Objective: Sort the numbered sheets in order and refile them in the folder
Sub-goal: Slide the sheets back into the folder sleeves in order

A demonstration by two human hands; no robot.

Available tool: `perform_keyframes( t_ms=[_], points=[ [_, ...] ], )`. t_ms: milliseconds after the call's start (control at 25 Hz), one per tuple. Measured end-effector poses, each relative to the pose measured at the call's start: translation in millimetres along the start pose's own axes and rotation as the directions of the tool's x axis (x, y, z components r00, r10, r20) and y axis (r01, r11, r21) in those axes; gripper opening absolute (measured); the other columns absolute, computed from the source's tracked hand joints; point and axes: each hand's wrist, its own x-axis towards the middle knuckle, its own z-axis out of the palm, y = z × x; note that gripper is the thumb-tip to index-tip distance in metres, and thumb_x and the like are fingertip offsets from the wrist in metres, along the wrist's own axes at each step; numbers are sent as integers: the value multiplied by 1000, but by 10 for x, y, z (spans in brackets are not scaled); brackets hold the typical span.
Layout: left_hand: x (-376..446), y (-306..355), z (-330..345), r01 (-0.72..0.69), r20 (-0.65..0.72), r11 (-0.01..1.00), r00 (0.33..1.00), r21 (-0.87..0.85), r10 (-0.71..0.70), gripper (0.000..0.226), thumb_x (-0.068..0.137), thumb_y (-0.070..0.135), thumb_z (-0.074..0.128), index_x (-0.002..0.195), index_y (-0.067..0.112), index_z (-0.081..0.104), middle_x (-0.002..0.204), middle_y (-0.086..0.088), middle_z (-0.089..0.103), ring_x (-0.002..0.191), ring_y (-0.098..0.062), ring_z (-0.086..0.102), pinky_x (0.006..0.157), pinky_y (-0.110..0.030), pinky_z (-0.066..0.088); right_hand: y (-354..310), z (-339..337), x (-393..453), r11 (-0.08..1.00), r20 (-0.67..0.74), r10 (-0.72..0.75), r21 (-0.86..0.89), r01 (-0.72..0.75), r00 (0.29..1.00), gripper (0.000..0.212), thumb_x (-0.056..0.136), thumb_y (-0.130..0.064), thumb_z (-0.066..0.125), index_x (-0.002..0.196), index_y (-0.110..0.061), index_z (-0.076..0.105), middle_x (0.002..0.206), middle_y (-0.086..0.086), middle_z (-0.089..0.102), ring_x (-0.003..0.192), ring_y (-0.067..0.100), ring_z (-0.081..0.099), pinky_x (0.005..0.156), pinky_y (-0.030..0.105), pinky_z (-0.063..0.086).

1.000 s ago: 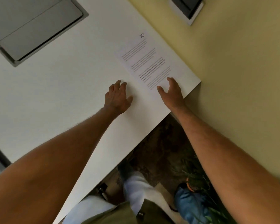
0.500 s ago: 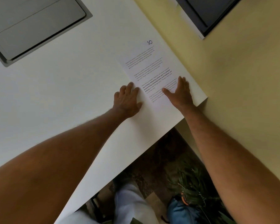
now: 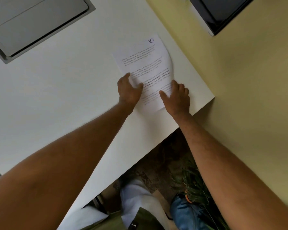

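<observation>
Below the white table [image 3: 60, 103], a plant [image 3: 198, 185] and something blue [image 3: 184, 213] crowd the floor. Near the table's right corner, both hands grip the sheet marked 10 [image 3: 145, 63] at its near end: the left hand [image 3: 128, 90] pinches its left edge, and the right hand [image 3: 178, 95] curls round its right edge, which bows up. Its fine print is unreadable. Farther left lies open tabletop, then a grey hatch [image 3: 37, 22], cut off. A dark frame [image 3: 219, 12] hangs on the yellow wall [image 3: 248, 80].

White table [image 3: 56, 100] (grey hatch [image 3: 37, 25]) against yellow wall [image 3: 239, 80].
</observation>
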Motion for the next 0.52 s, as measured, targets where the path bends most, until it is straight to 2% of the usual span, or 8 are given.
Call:
perform_keyframes(
  t_ms=[40, 120, 160, 200, 280, 320, 440, 520],
  points=[
    [40, 19, -33, 85, -20, 981, 996, -173, -89, 71, 95, 27, 70, 156, 19, 34, 157, -10, 34, 133, -25, 47, 110, -41, 46, -19, -13, -3, 1000, 19, 10, 10, -10, 1000, 77, 94, -61, 57, 151, -15, 37, 143, 11, 49, 125, 28, 46, 96, 43, 48],
    [100, 12, -103, 243, 19, 825, 962, -511, -272, 71, 94, 21, 72, 154, 24, 34, 148, -13, 46, 99, -22, 60, 85, -36, 56, -56, -40, -11, 999, 51, 32, 32, -34, 998, 77, 95, -60, 56, 153, -15, 34, 145, 10, 46, 129, 28, 43, 94, 43, 47],
    [103, -4, -132, 295, 70, 739, 945, -605, -320, 70, 94, 18, 72, 153, 23, 35, 137, -14, 54, 85, -20, 59, 77, -34, 55, -75, -55, -17, 998, 61, 40, 47, -43, 997, 77, 95, -60, 56, 154, -15, 33, 147, 10, 45, 131, 28, 42, 95, 44, 47],
    [93, -29, -162, 330, 118, 704, 936, -629, -333, 66, 94, 17, 71, 151, 20, 37, 123, -12, 60, 78, -19, 58, 75, -35, 56, -94, -67, -31, 996, 71, 47, 70, -52, 996, 77, 95, -59, 56, 154, -16, 33, 148, 9, 45, 132, 28, 41, 96, 44, 47],
    [35, -68, -199, 362, 203, 749, 932, -555, -300, 46, 97, 22, 69, 138, 9, 51, 93, -7, 64, 73, -19, 61, 72, -37, 57, -125, -84, -58, 989, 98, 57, 133, -70, 994, 77, 95, -59, 55, 155, -18, 32, 148, 7, 47, 132, 27, 43, 95, 44, 45],
    [-22, -74, -213, 361, 240, 798, 931, -482, -277, 33, 99, 24, 66, 127, 7, 59, 87, -6, 66, 74, -21, 63, 71, -36, 57, -144, -94, -74, 983, 111, 63, 164, -81, 992, 77, 95, -60, 55, 155, -18, 31, 146, 6, 50, 131, 27, 45, 93, 43, 45],
    [-124, -145, -267, 281, 244, 915, 946, -291, -213, 20, 103, 24, 58, 118, 11, 64, 97, -3, 73, 83, -21, 68, 65, -28, 57, -224, -104, -129, 964, 138, 87, 237, -118, 987, 76, 94, -62, 51, 154, -19, 32, 139, 4, 57, 124, 26, 53, 89, 40, 46],
    [-150, -226, -331, 197, 207, 943, 968, -270, -143, 25, 103, 20, 57, 126, 12, 62, 110, 0, 71, 95, -19, 69, 74, -28, 59, -286, -102, -192, 953, 176, 102, 266, -147, 979, 74, 96, -64, 46, 154, -20, 33, 135, 3, 62, 121, 26, 58, 90, 41, 48]
  ],
)
